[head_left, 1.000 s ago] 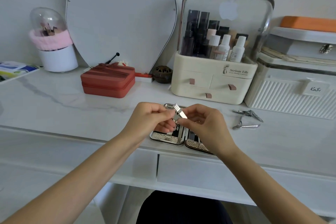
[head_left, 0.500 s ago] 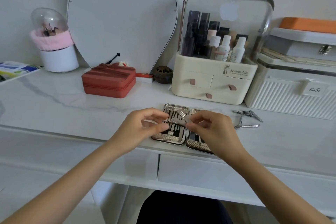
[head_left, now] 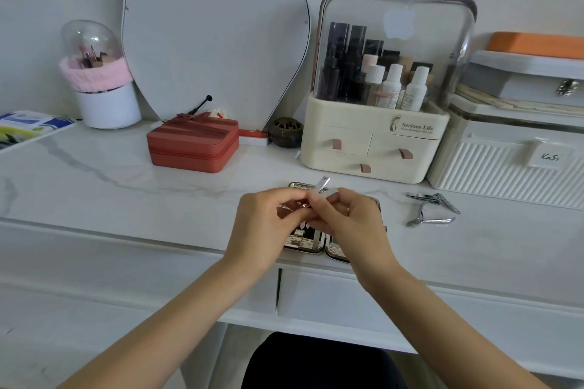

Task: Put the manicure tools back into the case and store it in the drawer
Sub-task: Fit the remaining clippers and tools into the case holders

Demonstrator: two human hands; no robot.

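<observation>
— Where am I working here?
— A home dressing table, from what I see: a white marble-look vanity top (head_left: 94, 174) with a curvy mirror (head_left: 208, 31) leaning on the wall.
— Anything else?
— A clear-lidded cosmetics organiser (head_left: 376, 136) full of bottles, a domed brush holder (head_left: 101, 79), and a red zip jewellery box (head_left: 192, 144).

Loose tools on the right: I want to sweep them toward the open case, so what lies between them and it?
In the head view, only bare marble tabletop separates the loose tools from the open case.
</observation>
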